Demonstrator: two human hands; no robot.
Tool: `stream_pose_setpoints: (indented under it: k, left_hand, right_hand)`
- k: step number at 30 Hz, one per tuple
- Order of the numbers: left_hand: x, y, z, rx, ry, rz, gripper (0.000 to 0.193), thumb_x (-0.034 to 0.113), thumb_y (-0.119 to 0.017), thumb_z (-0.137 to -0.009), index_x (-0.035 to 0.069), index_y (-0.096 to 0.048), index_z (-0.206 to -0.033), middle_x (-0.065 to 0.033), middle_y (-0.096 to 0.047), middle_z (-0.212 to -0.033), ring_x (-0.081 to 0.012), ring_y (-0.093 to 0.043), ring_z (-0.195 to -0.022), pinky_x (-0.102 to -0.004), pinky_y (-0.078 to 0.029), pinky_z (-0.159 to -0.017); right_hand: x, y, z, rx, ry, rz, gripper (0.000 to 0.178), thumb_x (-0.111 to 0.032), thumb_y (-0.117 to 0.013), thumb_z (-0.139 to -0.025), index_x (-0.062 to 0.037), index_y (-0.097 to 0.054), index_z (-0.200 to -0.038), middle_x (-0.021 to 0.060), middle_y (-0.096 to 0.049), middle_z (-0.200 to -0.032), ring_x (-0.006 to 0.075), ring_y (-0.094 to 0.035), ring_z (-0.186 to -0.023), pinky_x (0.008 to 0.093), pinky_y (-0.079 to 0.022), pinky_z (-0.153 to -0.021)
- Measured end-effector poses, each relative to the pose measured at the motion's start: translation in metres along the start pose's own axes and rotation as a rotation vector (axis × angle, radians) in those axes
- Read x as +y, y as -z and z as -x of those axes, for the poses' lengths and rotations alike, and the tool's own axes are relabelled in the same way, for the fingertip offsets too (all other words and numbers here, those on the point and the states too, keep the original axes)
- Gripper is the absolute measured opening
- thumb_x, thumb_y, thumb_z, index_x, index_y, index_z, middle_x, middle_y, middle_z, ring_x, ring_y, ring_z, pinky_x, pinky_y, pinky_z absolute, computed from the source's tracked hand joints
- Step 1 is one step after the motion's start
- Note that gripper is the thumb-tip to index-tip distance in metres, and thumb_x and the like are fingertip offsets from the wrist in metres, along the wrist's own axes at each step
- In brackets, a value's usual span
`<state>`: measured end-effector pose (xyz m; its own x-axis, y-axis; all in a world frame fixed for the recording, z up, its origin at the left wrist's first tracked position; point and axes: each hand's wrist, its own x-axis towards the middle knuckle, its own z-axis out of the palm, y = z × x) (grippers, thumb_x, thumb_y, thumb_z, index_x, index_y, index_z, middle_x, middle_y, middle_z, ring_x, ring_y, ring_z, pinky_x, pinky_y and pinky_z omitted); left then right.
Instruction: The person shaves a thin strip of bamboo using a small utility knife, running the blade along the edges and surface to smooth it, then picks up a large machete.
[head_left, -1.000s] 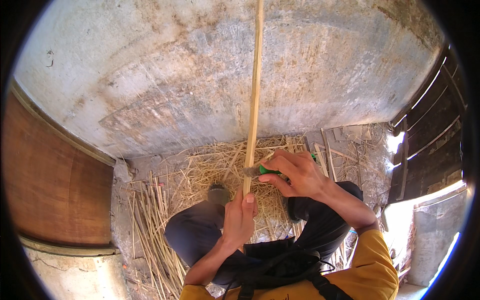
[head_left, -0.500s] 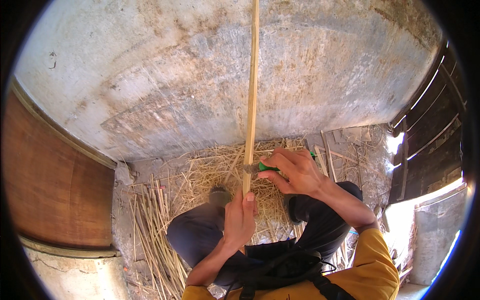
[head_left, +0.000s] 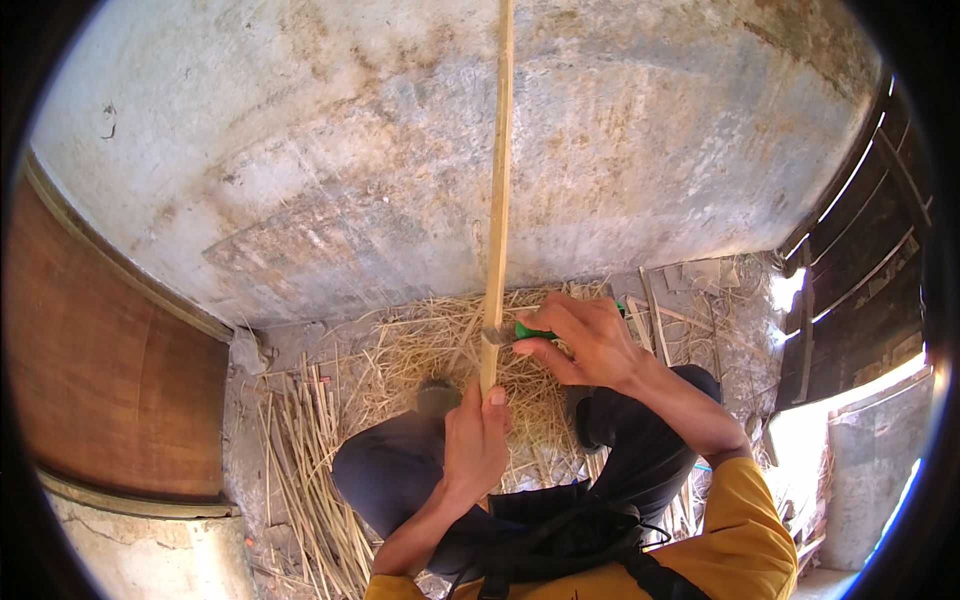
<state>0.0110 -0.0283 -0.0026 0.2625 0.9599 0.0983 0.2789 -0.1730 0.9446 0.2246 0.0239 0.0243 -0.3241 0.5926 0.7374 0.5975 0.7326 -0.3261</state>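
A long, pale bamboo strip point(head_left: 497, 200) runs upright through the middle of the view, past the top edge. My left hand point(head_left: 476, 440) is closed around its lower end, thumb pressed along the strip. In my right hand point(head_left: 588, 342) is a knife with a green handle point(head_left: 530, 331), gripped between thumb and fingers. Its short greyish blade point(head_left: 497, 336) meets the strip a little above my left hand. Most of the handle is hidden by my fingers, with a bit of green showing beyond them.
Straw-like shavings point(head_left: 420, 335) cover the floor between my feet. A bundle of thin strips point(head_left: 310, 480) lies to the left. Ahead rises a stained plaster wall point(head_left: 350, 150). A brown wooden panel point(head_left: 120, 360) stands left, dark slatted boards point(head_left: 860, 270) right.
The bamboo strip and both hands have shifted very slightly left. The knife stays against the strip at nearly the same height, and both grips are unchanged.
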Motion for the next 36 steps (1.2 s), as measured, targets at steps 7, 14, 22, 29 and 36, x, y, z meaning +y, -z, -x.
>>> stream_pose_setpoints:
  k: [7, 14, 22, 29, 36]
  left_hand:
    - [0.007, 0.003, 0.006, 0.03, 0.011, -0.057, 0.037, 0.032, -0.039, -0.115, 0.001, -0.051, -0.1, -0.0047, -0.051, -0.065, -0.0138, -0.048, -0.056, -0.0338, -0.039, -0.053]
    - [0.013, 0.003, 0.019, 0.048, 0.068, -0.091, 0.036, 0.03, -0.04, -0.115, -0.001, -0.051, -0.1, -0.0072, -0.052, -0.063, -0.017, -0.052, -0.055, -0.0365, -0.04, -0.054]
    - [0.013, 0.008, 0.04, 0.057, 0.116, -0.188, 0.032, 0.026, -0.043, -0.113, -0.002, -0.052, -0.101, -0.0091, -0.053, -0.062, -0.0195, -0.055, -0.053, -0.0377, -0.041, -0.053]
    - [0.01, 0.013, 0.055, 0.052, 0.093, -0.183, 0.032, 0.025, -0.044, -0.113, -0.003, -0.052, -0.1, -0.0104, -0.054, -0.062, -0.0201, -0.055, -0.052, -0.0382, -0.042, -0.052]
    - [0.008, 0.016, 0.068, 0.039, 0.099, -0.187, 0.03, 0.023, -0.044, -0.113, -0.004, -0.051, -0.1, -0.0114, -0.054, -0.062, -0.0235, -0.055, -0.052, -0.0386, -0.042, -0.053]
  right_hand:
    - [-0.003, 0.003, -0.002, -0.001, -0.003, -0.004, 0.027, -0.024, -0.083, -0.09, -0.0079, -0.068, -0.107, 0.0073, -0.068, -0.086, 0.0269, -0.067, -0.061, 0.0376, -0.051, -0.05]
    - [-0.006, 0.002, 0.001, 0.0, 0.027, -0.007, 0.029, -0.025, -0.083, -0.089, -0.0084, -0.069, -0.108, 0.0067, -0.068, -0.085, 0.0264, -0.066, -0.06, 0.0369, -0.05, -0.05]
    - [-0.002, -0.003, 0.001, 0.05, 0.016, -0.029, 0.028, -0.026, -0.083, -0.09, -0.0079, -0.069, -0.107, 0.0065, -0.068, -0.085, 0.0261, -0.065, -0.059, 0.0374, -0.048, -0.049]
    - [-0.009, -0.001, 0.004, -0.03, 0.022, -0.027, 0.026, -0.027, -0.081, -0.092, -0.0081, -0.069, -0.105, 0.007, -0.07, -0.088, 0.0274, -0.068, -0.062, 0.0371, -0.05, -0.051]
    - [-0.006, -0.002, 0.004, -0.007, -0.009, -0.061, 0.025, -0.027, -0.081, -0.093, -0.0081, -0.069, -0.105, 0.0082, -0.071, -0.09, 0.0296, -0.069, -0.065, 0.0383, -0.052, -0.054]
